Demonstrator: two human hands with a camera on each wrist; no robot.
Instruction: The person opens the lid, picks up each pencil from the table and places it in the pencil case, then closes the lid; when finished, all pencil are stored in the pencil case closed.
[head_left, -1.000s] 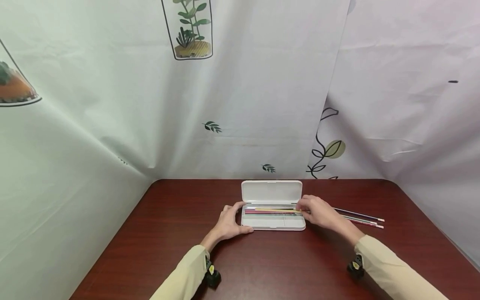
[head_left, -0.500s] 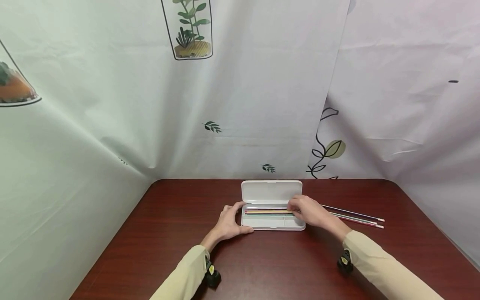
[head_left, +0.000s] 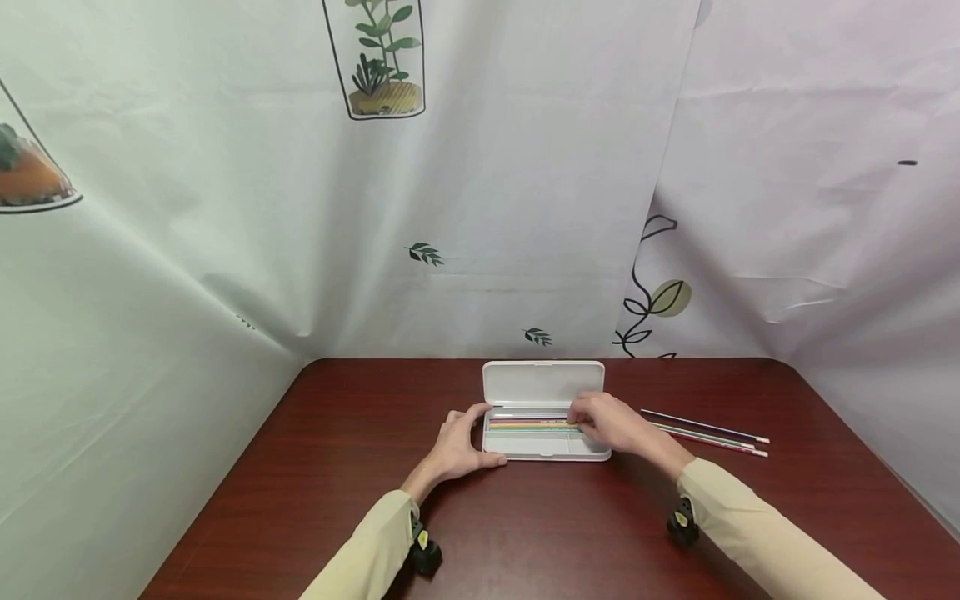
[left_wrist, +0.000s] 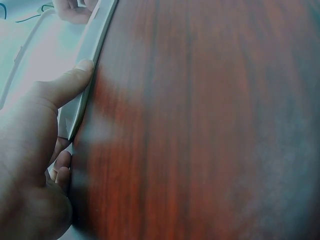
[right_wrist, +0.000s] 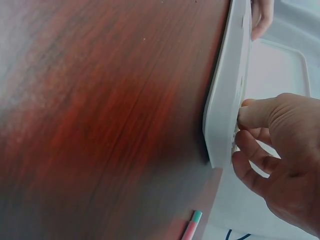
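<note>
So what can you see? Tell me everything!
Flat wooden table: one, red-brown, lower view
Creased plant-printed sheeting: pieces uncountable, whitish, behind
Rectangular lidded case: one, white, open on the table
Slim pencils: several, mixed colours, inside the case
White-tipped pencils: three visible, dark, green, red, right of the case
Long sleeves: two, cream, at the bottom
Wrist cameras: two, black, by the sleeves
Left hand: one, gripping the case's left end
Right hand: one, at the pencils inside

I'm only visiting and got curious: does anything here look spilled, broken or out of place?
Nothing looks spilled or broken. Only the loose pencils stand out mildly: they lie slanted on the table, right of the open white pencil case, while the pencils inside lie straight.
</note>
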